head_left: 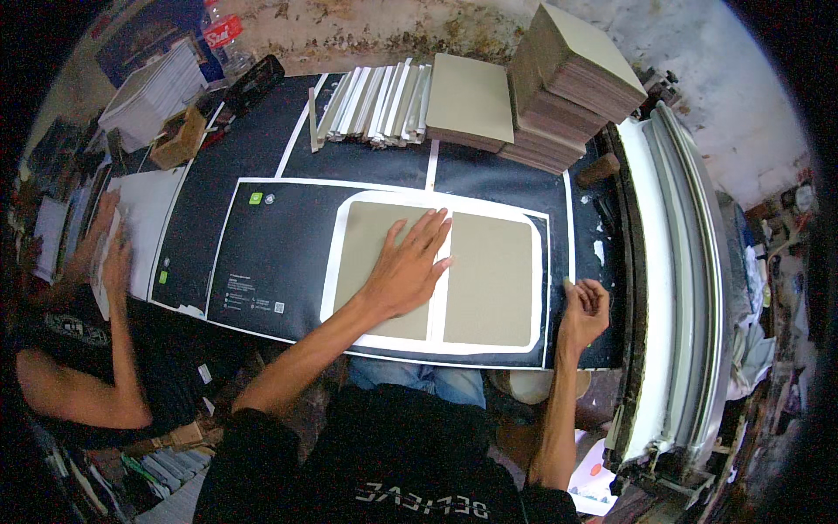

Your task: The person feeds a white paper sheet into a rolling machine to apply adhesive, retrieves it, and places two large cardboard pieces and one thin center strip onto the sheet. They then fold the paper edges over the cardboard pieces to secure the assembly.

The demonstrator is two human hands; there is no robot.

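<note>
A white sheet point(436, 348) with cut corners lies on the dark printed table covering. On it rest two grey-brown boards side by side, the left board point(360, 240) and the right board point(491, 288), with a narrow white band point(439, 306) between them. My left hand point(410, 271) lies flat across the left board, fingers stretched, its fingertips reaching the top of the band. Off to the right of the sheet, my right hand point(583, 316) is held with curled fingers near the table's right side. Whatever its fingers may pinch is too small to make out.
Behind are a bundle of paper strips point(375, 105), a low board stack point(471, 96) and a tall board stack point(567, 79). A long roller-like machine point(681, 288) borders the right. At left, another person's hands point(113, 244) hold white paper near a wooden box point(178, 137).
</note>
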